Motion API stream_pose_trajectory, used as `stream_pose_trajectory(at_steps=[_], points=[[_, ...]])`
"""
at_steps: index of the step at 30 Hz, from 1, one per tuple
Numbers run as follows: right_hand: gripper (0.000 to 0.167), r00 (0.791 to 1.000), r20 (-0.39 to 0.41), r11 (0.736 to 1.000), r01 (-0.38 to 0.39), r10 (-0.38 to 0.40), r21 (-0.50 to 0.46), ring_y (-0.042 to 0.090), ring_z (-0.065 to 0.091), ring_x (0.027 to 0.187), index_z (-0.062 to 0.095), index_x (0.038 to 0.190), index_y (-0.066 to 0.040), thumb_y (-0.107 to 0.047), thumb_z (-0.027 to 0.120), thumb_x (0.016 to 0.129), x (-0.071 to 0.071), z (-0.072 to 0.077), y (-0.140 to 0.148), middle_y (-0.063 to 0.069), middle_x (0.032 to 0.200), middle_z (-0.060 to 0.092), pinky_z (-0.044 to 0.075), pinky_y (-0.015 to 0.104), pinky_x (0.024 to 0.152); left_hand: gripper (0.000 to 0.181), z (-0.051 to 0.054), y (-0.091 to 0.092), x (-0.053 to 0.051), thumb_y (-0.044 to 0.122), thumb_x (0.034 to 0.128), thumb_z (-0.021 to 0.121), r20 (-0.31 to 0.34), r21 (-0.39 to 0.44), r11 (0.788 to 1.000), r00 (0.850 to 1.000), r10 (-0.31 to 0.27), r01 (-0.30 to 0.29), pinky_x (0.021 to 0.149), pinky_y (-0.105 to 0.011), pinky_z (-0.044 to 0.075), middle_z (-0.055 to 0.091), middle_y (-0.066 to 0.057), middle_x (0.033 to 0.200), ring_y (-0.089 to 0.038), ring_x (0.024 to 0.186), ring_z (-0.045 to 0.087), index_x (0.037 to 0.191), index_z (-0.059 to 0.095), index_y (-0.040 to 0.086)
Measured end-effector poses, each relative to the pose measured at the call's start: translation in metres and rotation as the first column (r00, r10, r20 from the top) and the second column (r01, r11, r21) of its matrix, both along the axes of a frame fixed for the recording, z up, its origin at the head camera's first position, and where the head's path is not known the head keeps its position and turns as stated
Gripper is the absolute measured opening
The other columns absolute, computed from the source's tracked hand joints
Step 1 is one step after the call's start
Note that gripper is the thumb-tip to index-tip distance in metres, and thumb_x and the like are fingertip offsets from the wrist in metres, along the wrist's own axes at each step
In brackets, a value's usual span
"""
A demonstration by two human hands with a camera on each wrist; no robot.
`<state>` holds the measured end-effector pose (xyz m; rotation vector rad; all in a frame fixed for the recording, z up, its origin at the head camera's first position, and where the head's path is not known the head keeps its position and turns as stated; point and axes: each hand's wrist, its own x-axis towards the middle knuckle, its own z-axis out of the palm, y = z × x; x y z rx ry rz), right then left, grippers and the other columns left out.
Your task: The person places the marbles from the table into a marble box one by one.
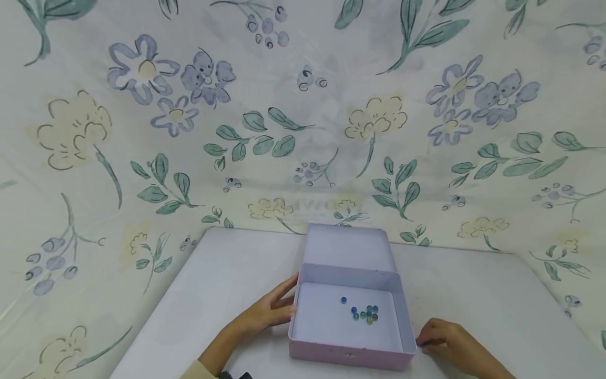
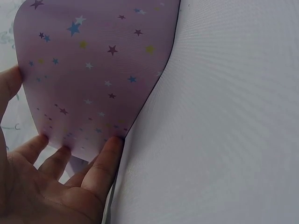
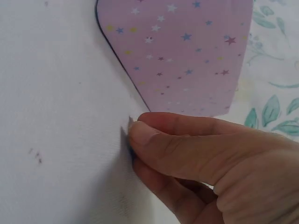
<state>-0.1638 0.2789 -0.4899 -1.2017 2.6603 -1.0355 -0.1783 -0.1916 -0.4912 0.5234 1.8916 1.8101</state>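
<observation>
A pink box (image 1: 350, 353) stands on the table with its lid (image 1: 347, 247) folded back. Several glass marbles (image 1: 369, 314), blue, green and reddish, lie on its pale floor, mostly right of the middle. My left hand (image 1: 265, 313) rests against the box's left side; in the left wrist view its fingers (image 2: 105, 163) spread over the star-printed wall. On the other side, just off the front right corner, my right hand (image 1: 445, 339) is down at the table. Its thumb and fingertips pinch a small dark blue marble (image 3: 132, 154), mostly hidden by them.
The white table (image 1: 478, 295) extends on both sides of the box. Behind and around it hangs a pale floral sheet (image 1: 322, 131). A dark object (image 1: 232, 375) shows at the bottom edge near the left sleeve.
</observation>
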Motion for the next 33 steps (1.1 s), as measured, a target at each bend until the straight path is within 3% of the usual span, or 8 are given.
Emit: stream_pose_trajectory(at_steps=[3,9,16,20,24,29,33], points=[[0.014,0.999,-0.044,1.000,-0.004,0.003,-0.030,-0.003,0.063,0.087,0.077,0.096,-0.012,-0.005,0.076,0.083,0.000,-0.003,0.000,-0.004,0.090,0.069,0.057,0.019,0.069,0.073,0.000,0.001,0.002,0.018,0.1032,0.054,0.012,-0.006,1.000,1.000,0.016,-0.016,0.113,-0.051,0.042,-0.002,-0.005,0.170,-0.047,0.152,0.014,0.162,0.011,0.029],[0.011,0.999,-0.032,0.998,0.033,-0.035,-0.053,0.003,0.066,0.083,0.078,0.097,-0.011,-0.010,0.075,0.086,0.002,-0.003,0.003,-0.006,0.090,0.071,0.057,0.019,0.069,0.073,0.000,0.003,0.002,0.018,0.1033,0.053,-0.001,-0.003,1.000,1.000,0.006,-0.006,0.113,-0.052,0.042,-0.002,-0.006,0.170,-0.048,0.152,0.014,0.162,0.010,0.028],[0.018,0.994,-0.089,0.991,0.051,-0.062,-0.122,-0.003,0.065,0.089,0.075,0.098,-0.005,0.004,0.074,0.082,0.000,0.010,0.005,0.004,0.091,0.071,0.058,0.019,0.071,0.076,0.001,0.002,0.002,0.018,0.1029,0.054,-0.011,0.007,1.000,1.000,-0.009,0.009,0.113,-0.053,0.041,-0.004,-0.010,0.170,-0.049,0.151,0.013,0.162,0.008,0.024],[0.018,0.992,-0.087,0.989,0.079,-0.090,-0.123,-0.004,0.066,0.089,0.074,0.099,-0.005,0.004,0.074,0.083,-0.005,0.027,-0.001,0.007,0.092,0.071,0.059,0.018,0.071,0.076,0.002,0.001,0.001,0.017,0.1028,0.055,-0.011,0.011,1.000,1.000,-0.008,0.008,0.113,-0.053,0.041,-0.004,-0.010,0.170,-0.049,0.152,0.012,0.162,0.008,0.023],[0.024,0.985,-0.140,0.986,0.080,-0.100,-0.146,-0.001,0.068,0.088,0.074,0.101,-0.012,0.005,0.074,0.083,-0.012,0.055,-0.010,0.000,0.095,0.072,0.059,0.018,0.073,0.076,0.002,0.001,0.000,0.017,0.1027,0.055,-0.022,0.012,1.000,1.000,-0.010,0.010,0.114,-0.052,0.041,-0.003,-0.009,0.170,-0.048,0.152,0.013,0.162,0.008,0.025],[0.028,0.983,-0.164,0.989,0.055,-0.077,-0.136,0.000,0.069,0.090,0.074,0.104,-0.015,0.005,0.073,0.084,-0.025,0.089,-0.027,-0.002,0.099,0.072,0.059,0.018,0.075,0.075,0.002,0.000,0.001,0.017,0.1031,0.054,-0.019,0.013,1.000,1.000,-0.013,0.013,0.113,-0.053,0.041,-0.004,-0.009,0.170,-0.049,0.152,0.013,0.162,0.009,0.026],[0.026,0.981,-0.188,0.996,0.018,-0.035,-0.092,0.003,0.068,0.088,0.075,0.105,-0.014,0.002,0.074,0.085,-0.039,0.107,-0.044,0.000,0.098,0.073,0.059,0.019,0.074,0.074,0.002,0.001,0.001,0.017,0.1033,0.054,-0.017,0.010,1.000,1.000,-0.008,0.008,0.113,-0.053,0.041,-0.003,-0.010,0.170,-0.049,0.151,0.013,0.162,0.010,0.026]])
